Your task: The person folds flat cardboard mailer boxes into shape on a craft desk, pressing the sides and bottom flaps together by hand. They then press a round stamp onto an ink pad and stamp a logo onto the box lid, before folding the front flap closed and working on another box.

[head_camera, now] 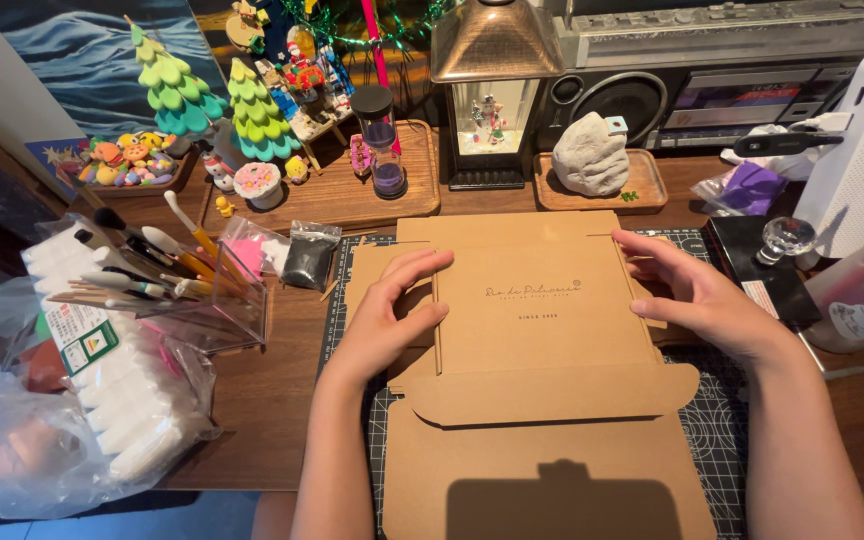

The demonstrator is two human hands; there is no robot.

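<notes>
The left hand (392,310) is laid flat, palm down and fingers spread narrowly, on the left side flap of a flat, unfolded brown cardboard mailer box (542,330); nothing is gripped, the flap is only pressed. The right hand (697,295) is set on edge against the box's right side flap, fingers extended and slightly curled toward the panel, thumb apart; it is open, holding nothing closed in it. Both forearms are brought in from the near edge of the worktop.

The box is spread on a dark gridded cutting mat (717,440) at the middle of the near edge of the wooden desk (282,380); small dark print is seen at the centre of its middle panel, and a rounded tuck flap lies across the near panel.

At the left edge a clear plastic bag with a white and green label (87,345) holds white sticks; just beside it a clear holder of brushes (167,270) is stood. Small clear packets, one pink and one black (307,255), lie near the box's far left corner.
</notes>
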